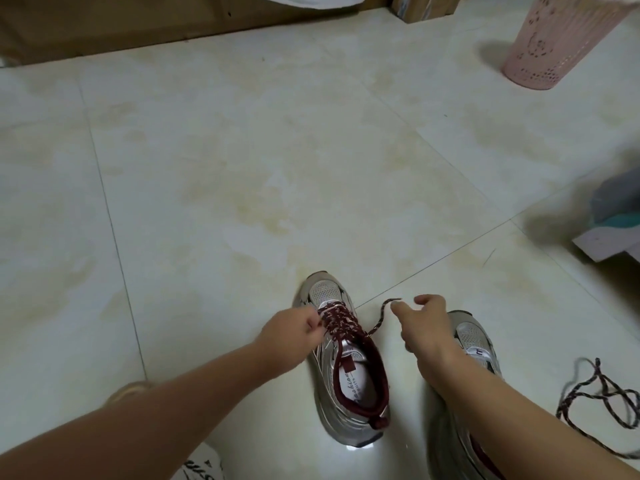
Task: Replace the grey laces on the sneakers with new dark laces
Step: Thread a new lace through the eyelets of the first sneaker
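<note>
L hand (294, 329) pinches laces on sneaker (349, 372); R hand (424, 318) fingers curled by lace end (381, 315); pink basket (554, 39) contents unseen.

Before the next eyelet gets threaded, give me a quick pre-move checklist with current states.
1. Left hand steadies the laced sneaker at its eyelets: ok.
2. Right hand has a grip on the free end of the dark lace: ok, fingers pinch near its tip.
3. Lace run from shoe to right hand free of knots: ok.
4. Which eyelet is next: cannot tell, lacing too small to read.
5. Second sneaker relaced: cannot tell, the right forearm covers it.
6. Loose lace on the floor kept apart from the working lace: ok.
</note>
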